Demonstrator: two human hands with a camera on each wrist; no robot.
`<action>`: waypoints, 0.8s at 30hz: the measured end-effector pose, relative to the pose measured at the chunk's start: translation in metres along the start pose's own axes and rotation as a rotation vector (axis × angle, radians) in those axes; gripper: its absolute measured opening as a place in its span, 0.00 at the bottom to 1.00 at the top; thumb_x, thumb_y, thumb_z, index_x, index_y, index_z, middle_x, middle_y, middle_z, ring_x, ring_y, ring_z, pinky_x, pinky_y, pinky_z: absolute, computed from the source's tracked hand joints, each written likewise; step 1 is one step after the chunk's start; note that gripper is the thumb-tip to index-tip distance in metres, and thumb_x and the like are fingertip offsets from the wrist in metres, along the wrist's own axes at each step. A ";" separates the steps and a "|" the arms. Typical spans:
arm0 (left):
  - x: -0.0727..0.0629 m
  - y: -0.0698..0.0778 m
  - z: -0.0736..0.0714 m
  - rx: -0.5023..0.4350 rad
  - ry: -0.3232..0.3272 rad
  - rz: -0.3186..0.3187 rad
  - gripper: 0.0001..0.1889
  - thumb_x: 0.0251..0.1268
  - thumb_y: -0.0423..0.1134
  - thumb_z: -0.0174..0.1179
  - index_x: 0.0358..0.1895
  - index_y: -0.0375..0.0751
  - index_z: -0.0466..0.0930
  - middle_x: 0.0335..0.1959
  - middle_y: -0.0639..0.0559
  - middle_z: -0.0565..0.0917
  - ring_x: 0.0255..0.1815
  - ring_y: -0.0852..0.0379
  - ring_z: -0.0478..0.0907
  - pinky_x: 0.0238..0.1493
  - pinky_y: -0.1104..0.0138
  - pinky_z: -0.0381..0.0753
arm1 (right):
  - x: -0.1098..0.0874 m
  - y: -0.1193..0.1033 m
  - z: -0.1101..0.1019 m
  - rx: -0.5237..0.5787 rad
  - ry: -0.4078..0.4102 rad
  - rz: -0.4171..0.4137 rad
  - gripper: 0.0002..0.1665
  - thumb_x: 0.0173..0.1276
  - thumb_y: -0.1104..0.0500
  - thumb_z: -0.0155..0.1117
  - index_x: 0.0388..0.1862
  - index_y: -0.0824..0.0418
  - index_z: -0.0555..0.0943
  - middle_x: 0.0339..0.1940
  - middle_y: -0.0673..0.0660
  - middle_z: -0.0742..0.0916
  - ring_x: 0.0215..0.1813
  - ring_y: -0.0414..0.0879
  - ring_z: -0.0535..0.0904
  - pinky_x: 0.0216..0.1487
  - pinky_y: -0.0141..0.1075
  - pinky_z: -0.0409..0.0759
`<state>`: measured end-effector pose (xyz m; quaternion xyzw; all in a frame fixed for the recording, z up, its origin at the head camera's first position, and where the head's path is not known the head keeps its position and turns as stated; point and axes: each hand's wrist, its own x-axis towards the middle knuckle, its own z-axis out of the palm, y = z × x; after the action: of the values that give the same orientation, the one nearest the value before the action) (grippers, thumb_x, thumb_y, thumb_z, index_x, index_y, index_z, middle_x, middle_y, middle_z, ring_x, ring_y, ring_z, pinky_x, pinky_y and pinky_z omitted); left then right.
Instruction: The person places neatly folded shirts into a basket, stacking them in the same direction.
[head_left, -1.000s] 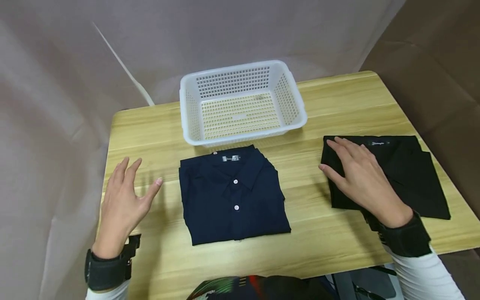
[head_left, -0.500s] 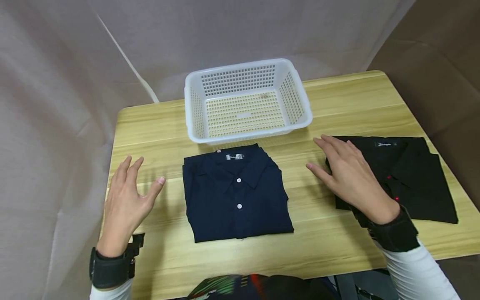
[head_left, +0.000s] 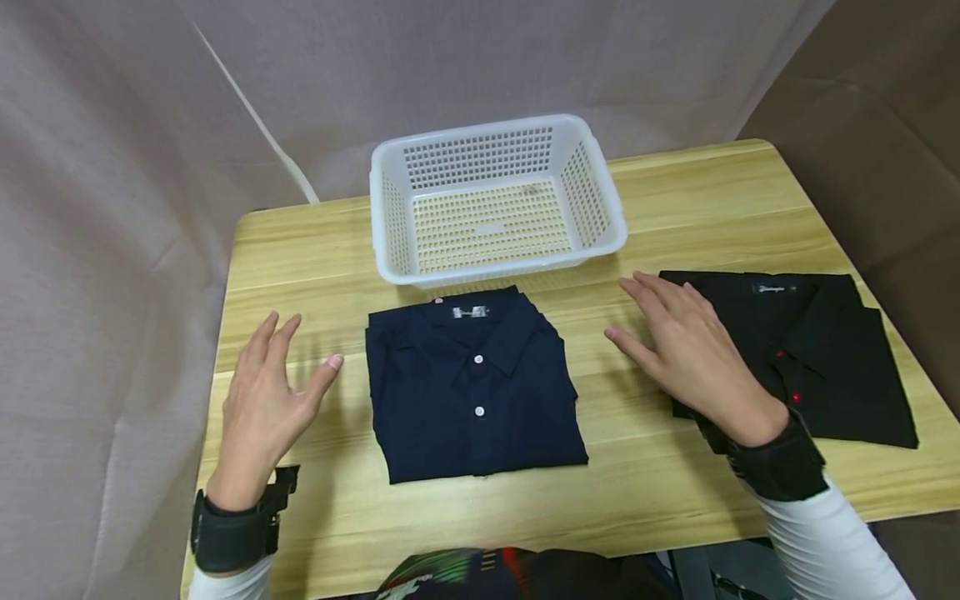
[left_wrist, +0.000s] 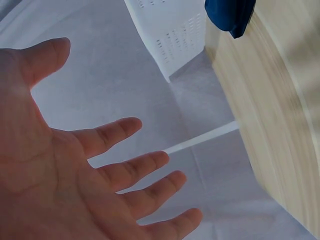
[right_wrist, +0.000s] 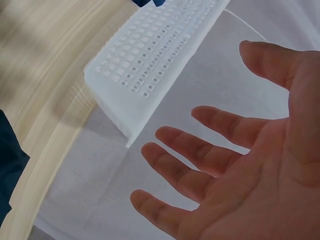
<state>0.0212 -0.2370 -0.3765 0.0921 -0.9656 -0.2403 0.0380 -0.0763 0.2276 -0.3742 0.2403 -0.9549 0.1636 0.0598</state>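
Observation:
A folded navy shirt with white buttons lies collar-up in the middle of the table. To its left, apart from it, my left hand hovers with fingers spread and holds nothing. On the other side my right hand hangs over the table, fingers spread, nothing held; it overlaps the left edge of a folded black shirt with red buttons. In the left wrist view the left palm faces the camera, fingers extended. The right wrist view likewise shows the right palm bare.
A white perforated plastic basket stands behind the navy shirt, near the table's back edge, with nothing inside. The wooden table backs onto a grey cloth. A brown cloth covers the right side.
My right hand has moved left off the black shirt's middle, uncovering its red buttons. My left hand has shifted slightly right, toward the navy shirt. Both shirts and the basket stay put.

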 end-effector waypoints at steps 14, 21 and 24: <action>-0.005 0.002 0.011 -0.027 -0.056 -0.043 0.43 0.76 0.64 0.60 0.83 0.42 0.61 0.85 0.36 0.55 0.82 0.28 0.56 0.63 0.23 0.66 | 0.005 -0.008 0.011 0.045 -0.003 -0.039 0.38 0.73 0.51 0.73 0.74 0.70 0.74 0.71 0.75 0.78 0.73 0.70 0.73 0.72 0.70 0.65; -0.007 0.002 0.016 -0.032 -0.062 -0.034 0.42 0.76 0.61 0.62 0.82 0.38 0.62 0.84 0.32 0.58 0.80 0.26 0.59 0.67 0.26 0.66 | 0.006 -0.013 0.018 0.071 0.007 -0.055 0.37 0.73 0.52 0.73 0.74 0.70 0.74 0.71 0.75 0.78 0.72 0.70 0.74 0.68 0.70 0.69; -0.007 0.002 0.019 -0.050 -0.072 -0.036 0.42 0.76 0.59 0.62 0.82 0.37 0.62 0.83 0.32 0.58 0.79 0.25 0.59 0.69 0.27 0.65 | 0.005 -0.015 0.020 0.077 0.005 -0.052 0.37 0.74 0.53 0.73 0.74 0.71 0.74 0.71 0.75 0.78 0.72 0.70 0.74 0.67 0.70 0.70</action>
<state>0.0259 -0.2253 -0.3930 0.0997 -0.9582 -0.2683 0.0015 -0.0748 0.2064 -0.3878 0.2669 -0.9411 0.1994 0.0572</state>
